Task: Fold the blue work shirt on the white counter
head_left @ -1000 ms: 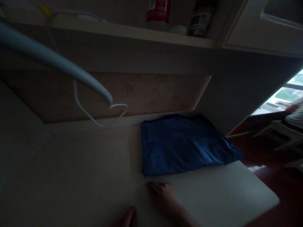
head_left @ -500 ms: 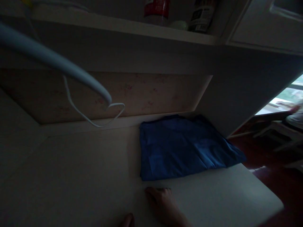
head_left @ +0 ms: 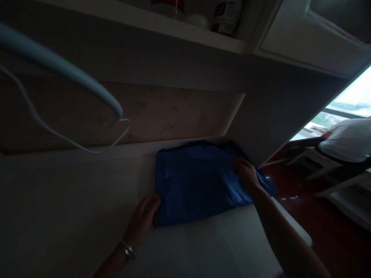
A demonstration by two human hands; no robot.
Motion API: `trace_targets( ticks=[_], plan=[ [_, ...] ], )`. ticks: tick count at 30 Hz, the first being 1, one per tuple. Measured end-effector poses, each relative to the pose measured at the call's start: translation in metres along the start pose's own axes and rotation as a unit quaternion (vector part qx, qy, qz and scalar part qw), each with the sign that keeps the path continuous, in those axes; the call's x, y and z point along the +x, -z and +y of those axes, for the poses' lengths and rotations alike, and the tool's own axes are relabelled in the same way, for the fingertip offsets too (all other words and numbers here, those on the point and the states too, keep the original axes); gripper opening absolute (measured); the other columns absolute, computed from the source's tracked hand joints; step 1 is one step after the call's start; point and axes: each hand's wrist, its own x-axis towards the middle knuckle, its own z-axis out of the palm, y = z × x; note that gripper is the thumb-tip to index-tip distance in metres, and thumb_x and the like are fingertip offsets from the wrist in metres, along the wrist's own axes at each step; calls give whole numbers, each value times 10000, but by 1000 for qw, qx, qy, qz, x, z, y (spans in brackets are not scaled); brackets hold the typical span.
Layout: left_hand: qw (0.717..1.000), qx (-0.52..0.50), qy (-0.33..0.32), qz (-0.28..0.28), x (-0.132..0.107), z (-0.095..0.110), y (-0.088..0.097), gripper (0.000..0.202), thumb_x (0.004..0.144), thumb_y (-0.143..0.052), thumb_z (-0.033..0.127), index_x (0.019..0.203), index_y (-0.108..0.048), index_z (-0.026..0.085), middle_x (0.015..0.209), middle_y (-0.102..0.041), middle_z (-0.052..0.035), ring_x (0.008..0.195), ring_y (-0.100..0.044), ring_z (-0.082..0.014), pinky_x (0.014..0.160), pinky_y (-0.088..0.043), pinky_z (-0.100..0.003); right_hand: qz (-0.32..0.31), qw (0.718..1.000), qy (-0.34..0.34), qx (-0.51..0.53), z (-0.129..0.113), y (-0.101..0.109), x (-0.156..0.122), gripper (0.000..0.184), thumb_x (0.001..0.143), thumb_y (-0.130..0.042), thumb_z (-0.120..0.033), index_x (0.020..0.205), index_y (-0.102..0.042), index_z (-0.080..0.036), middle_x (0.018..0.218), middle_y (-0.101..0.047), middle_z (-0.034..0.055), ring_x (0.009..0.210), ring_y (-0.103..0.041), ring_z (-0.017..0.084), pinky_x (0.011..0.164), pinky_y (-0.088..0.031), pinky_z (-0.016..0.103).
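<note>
A folded blue cloth (head_left: pixel 191 185) with a slight sheen lies flat on the white desk top (head_left: pixel 208 247), against the back panel. At the cloth's left edge is my left hand (head_left: pixel 146 210), its fingers loosely spread; a metal band circles that wrist. My right hand (head_left: pixel 245 172) reaches over the right part of the cloth with its fingers stretched out. Dim light and blur hide whether those fingertips press on the fabric. Neither hand lifts anything.
A pale lamp-like arm (head_left: pixel 72 73) with a dangling white cord (head_left: pixel 66 139) juts in from the upper left. Overhead, a shelf (head_left: pixel 139 20) carries bottles (head_left: pixel 226 17). To the right, a person in a white top (head_left: pixel 348 139) is near a window, above a red floor (head_left: pixel 292 208).
Both hands have moved forward from the desk's near side to the cloth, left hand to its left edge and right hand over its right part. The view has shifted right.
</note>
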Motion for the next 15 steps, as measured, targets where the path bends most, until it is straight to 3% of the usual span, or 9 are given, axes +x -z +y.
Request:
trace_targets(
  ticks=[3, 7, 10, 13, 15],
  plan=[
    [993, 47, -64, 85, 56, 23, -17, 601, 697, -655, 586, 1086, -663, 127, 1109, -692, -140, 1010, -650, -270, 883, -500, -372, 15, 962, -20, -272, 15, 18, 64, 457, 821, -561, -372, 1194, -665, -131, 998, -718, 136, 875, -673, 250, 722, -520, 327],
    [994, 66, -44, 79, 97, 35, -25, 402, 696, -680, 427, 976, -702, 139, 1013, -735, -120, 948, -676, -276, 885, -489, -382, -5, 930, -54, -365, 39, 19, 89, 395, 779, -630, -291, 1120, -713, -109, 1127, -694, 217, 1084, -646, 349, 879, -501, 410],
    [990, 73, -44, 108, 102, 37, -25, 341, 687, -677, 344, 973, -719, 163, 995, -737, -97, 965, -666, -261, 911, -466, -372, -13, 917, -69, -392, 53, 12, 88, 326, 833, -554, -273, 1046, -743, -114, 1105, -698, 239, 1057, -660, 361, 863, -508, 443],
    [990, 41, -57, 121, 92, 46, -27, 388, 722, -652, 403, 1034, -713, 180, 942, -730, -69, 892, -664, -221, 829, -479, -330, -4, 920, -35, -391, 58, 11, 88, 369, 891, -456, -280, 1076, -736, -126, 1156, -685, 224, 1080, -650, 339, 888, -495, 429],
    [987, -22, -80, 139, 77, 58, -28, 389, 690, -687, 439, 976, -714, 176, 872, -711, -48, 835, -644, -200, 772, -471, -304, 13, 924, -2, -383, 56, 15, 87, 405, 913, -418, -302, 1142, -709, -137, 1221, -663, 190, 1130, -620, 308, 938, -468, 398]
  ],
)
